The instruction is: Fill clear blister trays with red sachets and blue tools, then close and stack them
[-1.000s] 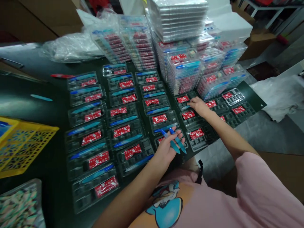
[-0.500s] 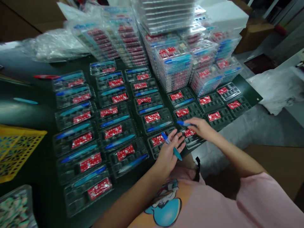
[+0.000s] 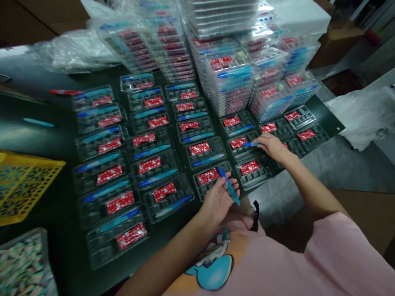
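My left hand (image 3: 219,199), palm up, curls its fingers around a blue pen (image 3: 231,188) with a darker blue end. It is just over the near side of a clear plastic tray (image 3: 203,192) with a red spotted packet (image 3: 208,176) in it. Between the fingertips of my right hand (image 3: 274,147) is another blue pen (image 3: 250,144). That pen is above a tray holding a red packet (image 3: 238,142); whether it touches the tray I cannot tell. Nearer me, another tray (image 3: 259,179) holds a red packet (image 3: 249,167) and no pen.
Rows of trays with packets and pens (image 3: 160,178) cover the left and middle of the dark table. Tall stacks of filled trays (image 3: 230,92) stand behind. A yellow basket (image 3: 31,164) and a container of small pale pieces (image 3: 27,263) are at left; a loose pen (image 3: 38,122) lies nearby.
My right hand has moved away from me and to the right with its pen, from the near tray to the one behind. My left hand stays nearly in place, its pen slightly turned.
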The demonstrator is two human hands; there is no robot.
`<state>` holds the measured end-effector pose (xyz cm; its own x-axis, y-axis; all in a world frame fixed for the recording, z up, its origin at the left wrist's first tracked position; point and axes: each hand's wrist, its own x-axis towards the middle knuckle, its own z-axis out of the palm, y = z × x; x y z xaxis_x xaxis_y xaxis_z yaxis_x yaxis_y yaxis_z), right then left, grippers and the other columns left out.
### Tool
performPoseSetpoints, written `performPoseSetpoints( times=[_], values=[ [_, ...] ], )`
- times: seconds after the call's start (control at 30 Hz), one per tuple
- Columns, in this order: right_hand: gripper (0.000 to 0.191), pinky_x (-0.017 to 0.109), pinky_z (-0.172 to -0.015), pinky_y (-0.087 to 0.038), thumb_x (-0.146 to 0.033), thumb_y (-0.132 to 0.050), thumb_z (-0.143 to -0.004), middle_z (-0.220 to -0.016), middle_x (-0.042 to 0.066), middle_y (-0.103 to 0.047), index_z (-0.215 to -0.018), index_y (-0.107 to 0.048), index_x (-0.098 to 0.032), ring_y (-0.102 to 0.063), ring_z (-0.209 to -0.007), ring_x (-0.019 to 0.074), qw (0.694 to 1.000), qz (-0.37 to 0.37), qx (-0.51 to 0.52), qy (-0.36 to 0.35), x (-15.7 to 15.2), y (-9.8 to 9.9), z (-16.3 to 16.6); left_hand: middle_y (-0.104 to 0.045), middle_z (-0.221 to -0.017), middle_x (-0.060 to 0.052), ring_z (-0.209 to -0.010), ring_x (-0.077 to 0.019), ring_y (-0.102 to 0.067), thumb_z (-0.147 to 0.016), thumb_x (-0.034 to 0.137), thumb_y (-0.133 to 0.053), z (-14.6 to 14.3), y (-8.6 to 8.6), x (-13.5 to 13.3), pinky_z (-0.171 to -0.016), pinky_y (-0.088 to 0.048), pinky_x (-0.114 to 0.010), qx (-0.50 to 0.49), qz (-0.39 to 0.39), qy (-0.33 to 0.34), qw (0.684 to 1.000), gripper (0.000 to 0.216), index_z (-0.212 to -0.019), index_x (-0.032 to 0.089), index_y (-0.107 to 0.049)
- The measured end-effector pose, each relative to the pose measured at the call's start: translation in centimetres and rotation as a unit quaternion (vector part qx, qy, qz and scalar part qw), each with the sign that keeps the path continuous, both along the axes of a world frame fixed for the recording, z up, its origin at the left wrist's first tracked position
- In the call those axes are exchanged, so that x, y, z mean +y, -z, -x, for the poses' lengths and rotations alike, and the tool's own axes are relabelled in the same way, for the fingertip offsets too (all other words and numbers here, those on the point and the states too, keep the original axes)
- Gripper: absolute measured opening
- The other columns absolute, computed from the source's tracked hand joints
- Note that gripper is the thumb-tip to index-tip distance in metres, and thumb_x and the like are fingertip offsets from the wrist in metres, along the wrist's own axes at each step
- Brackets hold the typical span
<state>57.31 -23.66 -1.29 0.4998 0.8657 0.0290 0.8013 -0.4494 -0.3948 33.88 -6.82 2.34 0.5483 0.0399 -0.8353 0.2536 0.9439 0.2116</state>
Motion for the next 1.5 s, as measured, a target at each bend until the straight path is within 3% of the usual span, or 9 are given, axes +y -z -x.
performPoseSetpoints(
  times=[0.23,0.57,0.83,1.07,1.2,1.3,1.37,1.43,1.5],
  values=[
    [0.023,0.031,-0.077,-0.037,-0.024,-0.053,-0.096,-0.098,0.008,-0.066,-0.111,-0.07,-0.022,-0.054,-0.09,0.0212,0.995,0.077,-0.05,-0.035,0.5,1.1,2.8,-0.067,-0.077,-0.005,-0.066,-0.0146,-0.065,-0.092,0.017,-0.051,0.1,-0.1,-0.8,-0.064,-0.054,-0.03,0.007,-0.001,0.01,1.0,0.018,-0.105,0.014,-0.063],
    [0.021,0.032,-0.076,-0.033,-0.024,-0.051,-0.098,-0.099,0.007,-0.066,-0.108,-0.069,-0.021,-0.051,-0.092,0.0212,0.996,0.066,-0.057,-0.025,0.0,1.0,3.6,-0.067,-0.079,-0.004,-0.067,-0.0137,-0.065,-0.091,0.017,-0.055,0.8,-0.2,-1.3,-0.067,-0.055,-0.03,0.003,-0.015,0.007,1.0,0.016,-0.103,0.016,-0.066],
    [0.022,0.032,-0.076,-0.033,-0.025,-0.05,-0.098,-0.1,0.007,-0.065,-0.109,-0.069,-0.022,-0.051,-0.093,0.0215,0.993,0.09,-0.076,-0.023,1.4,1.6,3.1,-0.067,-0.079,-0.004,-0.068,-0.0133,-0.065,-0.09,0.017,-0.056,1.1,-0.3,-1.1,-0.066,-0.055,-0.029,-0.005,-0.023,0.002,1.0,0.014,-0.1,0.016,-0.066],
    [0.025,0.034,-0.081,-0.039,-0.022,-0.05,-0.097,-0.102,0.01,-0.065,-0.109,-0.071,-0.02,-0.053,-0.094,0.0224,0.998,0.041,-0.033,-0.031,1.2,2.0,3.0,-0.067,-0.082,-0.005,-0.072,-0.0147,-0.065,-0.089,0.018,-0.059,1.4,0.2,-1.0,-0.07,-0.055,-0.032,-0.018,-0.021,-0.004,1.0,0.016,-0.103,0.017,-0.066],
    [0.021,0.032,-0.083,-0.044,-0.023,-0.051,-0.096,-0.096,0.009,-0.067,-0.103,-0.071,-0.017,-0.058,-0.091,0.019,0.992,-0.084,0.098,0.014,1.8,0.4,7.4,-0.067,-0.089,-0.004,-0.084,-0.0163,-0.066,-0.086,0.018,-0.065,1.2,0.6,-1.0,-0.079,-0.056,-0.036,-0.042,-0.044,-0.022,0.998,0.014,-0.1,0.019,-0.066],
    [0.018,0.026,-0.074,-0.048,-0.031,-0.062,-0.091,-0.09,0.002,-0.068,-0.104,-0.066,-0.019,-0.061,-0.081,0.0147,0.949,-0.144,0.28,0.017,2.3,-1.2,13.3,-0.067,-0.09,-0.001,-0.084,-0.0135,-0.065,-0.079,0.018,-0.073,1.2,0.8,-1.7,-0.079,-0.055,-0.031,-0.079,-0.079,-0.021,0.994,0.019,-0.096,0.02,-0.065],
    [0.024,0.024,-0.07,-0.049,-0.034,-0.064,-0.089,-0.088,-0.001,-0.069,-0.111,-0.063,-0.022,-0.063,-0.077,0.0137,0.923,-0.153,0.348,0.059,2.0,-1.8,16.5,-0.068,-0.09,0.0,-0.082,-0.0113,-0.064,-0.074,0.018,-0.078,1.4,1.0,-2.5,-0.079,-0.053,-0.026,-0.1,-0.09,-0.001,0.991,0.024,-0.094,0.02,-0.066],
    [0.025,0.026,-0.074,-0.05,-0.033,-0.062,-0.091,-0.092,0.0,-0.071,-0.114,-0.062,-0.024,-0.065,-0.08,0.0145,0.919,-0.152,0.351,0.095,0.9,-2.0,17.9,-0.069,-0.092,-0.001,-0.083,-0.0117,-0.065,-0.071,0.019,-0.08,1.8,1.0,-3.1,-0.08,-0.052,-0.026,-0.108,-0.085,0.039,0.99,0.027,-0.095,0.02,-0.068],
    [0.024,0.03,-0.082,-0.051,-0.032,-0.059,-0.093,-0.101,0.004,-0.071,-0.114,-0.063,-0.023,-0.065,-0.09,0.0168,0.936,-0.149,0.3,0.106,-1.1,-1.9,17.3,-0.07,-0.102,-0.004,-0.093,-0.0153,-0.065,-0.069,0.017,-0.081,2.2,0.9,-3.4,-0.086,-0.052,-0.029,-0.107,-0.097,0.103,0.984,0.032,-0.099,0.021,-0.07]
  ],
)
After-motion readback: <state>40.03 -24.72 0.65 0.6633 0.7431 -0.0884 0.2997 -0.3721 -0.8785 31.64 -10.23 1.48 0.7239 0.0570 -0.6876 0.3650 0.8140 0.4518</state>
